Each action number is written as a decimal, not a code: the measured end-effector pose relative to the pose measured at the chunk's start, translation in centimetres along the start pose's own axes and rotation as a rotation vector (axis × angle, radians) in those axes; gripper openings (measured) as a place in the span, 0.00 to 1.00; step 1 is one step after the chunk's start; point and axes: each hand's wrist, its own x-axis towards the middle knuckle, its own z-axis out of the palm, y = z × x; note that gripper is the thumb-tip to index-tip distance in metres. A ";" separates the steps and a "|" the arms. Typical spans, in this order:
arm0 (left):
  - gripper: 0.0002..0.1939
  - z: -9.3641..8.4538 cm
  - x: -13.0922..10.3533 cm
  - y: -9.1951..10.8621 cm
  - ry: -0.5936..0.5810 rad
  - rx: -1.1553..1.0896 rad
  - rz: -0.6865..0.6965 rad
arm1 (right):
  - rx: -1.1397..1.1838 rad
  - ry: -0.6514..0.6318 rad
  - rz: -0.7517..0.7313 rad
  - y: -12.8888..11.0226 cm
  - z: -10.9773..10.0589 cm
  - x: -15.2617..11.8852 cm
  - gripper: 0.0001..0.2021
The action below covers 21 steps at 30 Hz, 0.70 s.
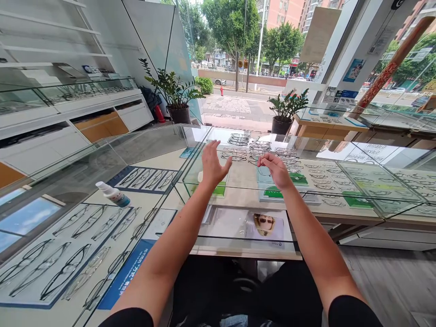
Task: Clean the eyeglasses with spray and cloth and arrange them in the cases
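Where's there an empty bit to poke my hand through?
There's a gap between the left hand and right hand, above pale board between green cards. Inside the left case, a bare patch separates the dark blue tray from the light blue card. Glasses crowd farther back.

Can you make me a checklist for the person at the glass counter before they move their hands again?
1. Left hand free: ok, fingers spread, nothing seen in it.
2. Right hand has a good grip: cannot tell, its fingertips are pinched together, but anything between them is too small to make out.
3. Hands not bumping: ok, there's a gap between them.
4. Spray bottle out of the way: ok, it's left of the left arm, not touching it.
5. Sleeves away from the fingers: ok, they're short.
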 end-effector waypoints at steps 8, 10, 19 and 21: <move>0.34 -1.1 2.2 7.5 -0.249 -0.069 0.417 | -0.237 -0.198 -0.009 -3.1 -0.8 0.3 0.17; 0.30 -1.3 3.0 7.9 -0.249 -0.103 0.463 | -0.273 -0.241 -0.016 -4.3 -1.2 0.6 0.17; 0.29 -5.5 10.2 10.2 -0.067 -0.103 0.540 | -0.503 -0.108 -0.313 -12.5 -1.1 1.8 0.13; 0.31 -6.8 11.7 10.9 0.058 -0.129 0.510 | -0.552 0.003 -0.475 -13.9 -0.8 1.9 0.17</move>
